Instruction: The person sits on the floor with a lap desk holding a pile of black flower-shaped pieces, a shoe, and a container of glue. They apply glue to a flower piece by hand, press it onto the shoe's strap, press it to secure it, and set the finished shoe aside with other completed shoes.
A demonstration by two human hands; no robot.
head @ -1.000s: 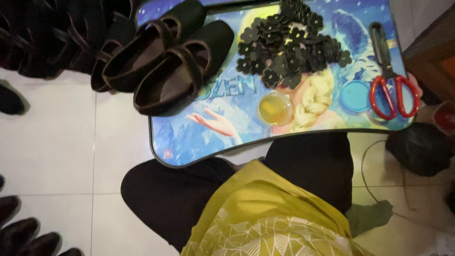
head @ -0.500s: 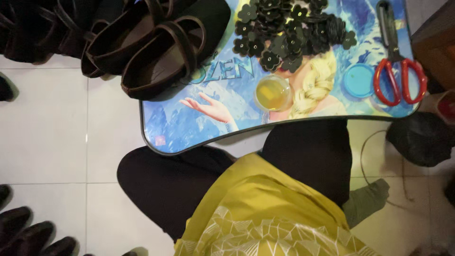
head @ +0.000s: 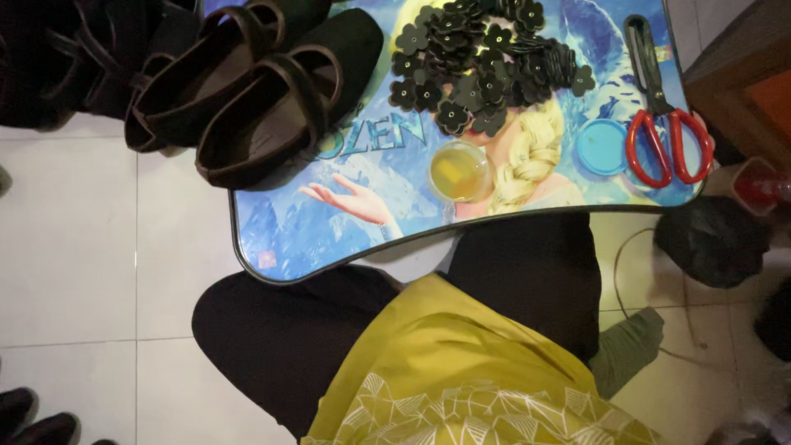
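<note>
Yellow patterned garment over black trousers, nearest the camera: the seated person's lap. Neither hand is in the frame, so whether either is open, closed or gripping anything cannot be told.

Counter: low lap tray with rounded corners and a dark rim, its blue top printed with a cartoon figure; its near edge stands just above the knees.

Small round clear cup: holds yellowish liquid, upright, near the counter's near edge, about the middle.

Black flower-shaped pieces: a loose heap, each with a small centre hole, far of the cup, some overlapping.

Blue round lid: flat on the counter, right of the cup.

Scissors: red handles, dark blades pointing far, lying closed just right of the lid at the counter's right edge.

Dark brown strap shoes: a pair side by side on the counter's far left corner, heels overhanging its left edge.

More dark shoes: piled on the white tiled floor, far left; others at the near left corner.

Black bag: on the floor, right of the counter.
</note>
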